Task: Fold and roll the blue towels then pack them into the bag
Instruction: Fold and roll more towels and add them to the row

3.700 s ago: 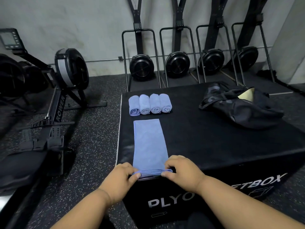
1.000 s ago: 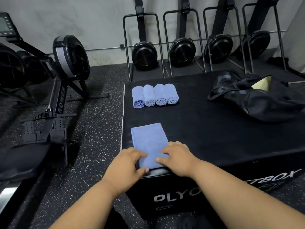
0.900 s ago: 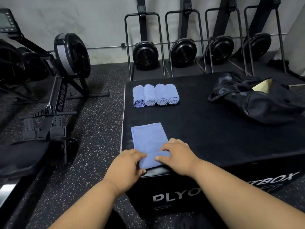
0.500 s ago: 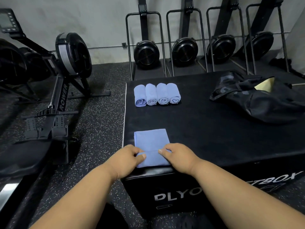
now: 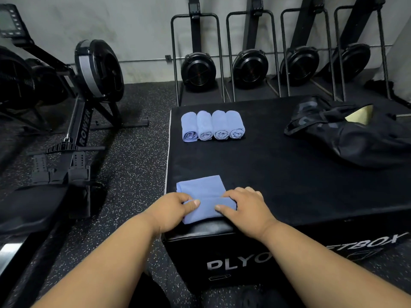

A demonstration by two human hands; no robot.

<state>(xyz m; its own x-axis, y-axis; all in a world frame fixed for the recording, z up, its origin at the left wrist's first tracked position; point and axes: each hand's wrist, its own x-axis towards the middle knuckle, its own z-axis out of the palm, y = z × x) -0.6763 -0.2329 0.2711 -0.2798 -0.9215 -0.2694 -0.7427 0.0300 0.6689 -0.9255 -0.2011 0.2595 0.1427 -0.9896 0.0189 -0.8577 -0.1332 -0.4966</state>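
Under both hands, thicker towel roll (image 5: 205, 208)

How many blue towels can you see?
5. Four rolled towels lie side by side at the back left of the black box. The fifth towel, partly rolled, is at the front edge. The bag might hide more.

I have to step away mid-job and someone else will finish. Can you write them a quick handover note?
Left hand and right hand: each has a grip on one end of the half-rolled towel at the near edge of the plyo box.
Done: four rolled towels lined up at the box's far left.
Bag lies at far right; no towels visibly packed.
Left: finish this roll, then pack all five.
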